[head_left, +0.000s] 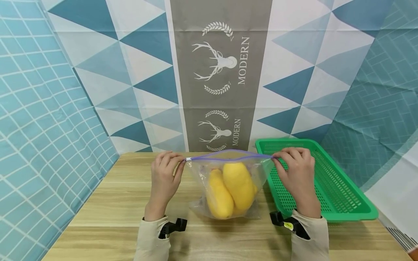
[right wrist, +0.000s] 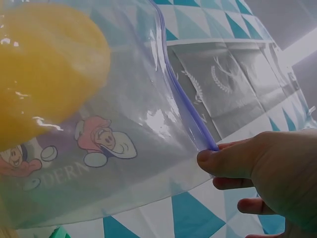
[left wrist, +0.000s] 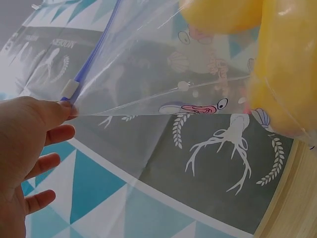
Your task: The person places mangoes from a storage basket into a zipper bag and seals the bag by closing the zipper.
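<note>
A clear zip bag (head_left: 197,170) with a purple zip strip hangs between both hands, its lower part at the wooden table. Inside it are yellow, mango-like fruits (head_left: 240,185), at least two of them plain to see. My left hand (head_left: 165,174) pinches the top left corner, right by the white slider (left wrist: 70,89). At the top right corner my right hand (head_left: 296,174) pinches the other end of the purple zip strip (right wrist: 185,101). The bag's mouth gapes slightly in the middle. Cartoon prints (right wrist: 106,141) show on the bag's plastic.
A green plastic basket (head_left: 354,188) with a perforated floor stands on the table at the right, partly behind my right hand. The wooden table (head_left: 111,214) meets a patterned wall covering (head_left: 222,98) at its back edge.
</note>
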Demonstrator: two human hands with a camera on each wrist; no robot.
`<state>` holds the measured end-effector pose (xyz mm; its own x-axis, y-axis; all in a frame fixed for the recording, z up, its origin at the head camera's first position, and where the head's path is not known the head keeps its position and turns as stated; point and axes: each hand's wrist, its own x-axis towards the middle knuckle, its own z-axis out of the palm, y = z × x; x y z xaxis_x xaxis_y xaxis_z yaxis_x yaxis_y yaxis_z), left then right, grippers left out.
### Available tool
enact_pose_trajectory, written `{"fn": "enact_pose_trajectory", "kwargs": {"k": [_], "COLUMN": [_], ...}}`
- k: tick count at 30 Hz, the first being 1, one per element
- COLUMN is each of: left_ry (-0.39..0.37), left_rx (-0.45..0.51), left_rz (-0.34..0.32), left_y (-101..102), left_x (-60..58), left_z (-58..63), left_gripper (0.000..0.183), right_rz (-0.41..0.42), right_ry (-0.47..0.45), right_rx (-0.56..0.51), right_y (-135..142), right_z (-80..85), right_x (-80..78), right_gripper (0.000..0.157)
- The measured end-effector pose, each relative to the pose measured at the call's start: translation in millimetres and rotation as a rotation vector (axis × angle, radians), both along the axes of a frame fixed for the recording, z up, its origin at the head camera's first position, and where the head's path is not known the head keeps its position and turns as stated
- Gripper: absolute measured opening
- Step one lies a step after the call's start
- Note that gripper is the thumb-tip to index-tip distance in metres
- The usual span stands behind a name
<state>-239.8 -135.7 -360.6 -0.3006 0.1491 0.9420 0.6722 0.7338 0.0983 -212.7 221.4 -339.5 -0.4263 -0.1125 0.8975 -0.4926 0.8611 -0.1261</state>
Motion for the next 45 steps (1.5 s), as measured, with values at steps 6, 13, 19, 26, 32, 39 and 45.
{"fn": "enact_pose_trajectory", "kwargs": {"k": [6, 13, 19, 26, 32, 39, 45], "left_ry": [0.005, 0.008, 0.003, -0.010, -0.003, 0.003, -0.008], "left_rx": [-0.006, 0.024, 0.003, 0.003, -0.002, 0.000, -0.003], "left_rz": [0.000, -0.012, -0.027, -0.035, -0.043, -0.049, -0.058], "left_y": [2, 7, 9, 9, 11, 14, 15], "left_x": [-0.2, 0.1, -1.3, -1.7, -2.1, -2.6, -2.7], "left_z": [-0.6, -1.6, -4.9, -5.6, -5.0, -5.3, -5.4], "left_gripper": [0.006, 0.006, 0.008, 0.006, 0.005, 0.005, 0.021], "right_rz": [-0.035, -0.064, -0.087, -0.096, -0.103, -0.106, -0.101], "right_ry": [0.004, 0.047, 0.006, -0.035, -0.081, -0.147, -0.177], "right_rx": [-0.066, -0.129, -0.129, -0.131, -0.139, -0.152, -0.165], "right_y": [0, -3, -1, 2, 3, 5, 5], "right_z": [0.5, 0.8, -3.4, -5.1, -5.8, -5.8, -6.1], "right_x": [1.0, -1.0, -4.5, -5.8, -5.4, -4.8, -3.3], "right_gripper": [0.013, 0.010, 0.009, 0.009, 0.009, 0.010, 0.008]}}
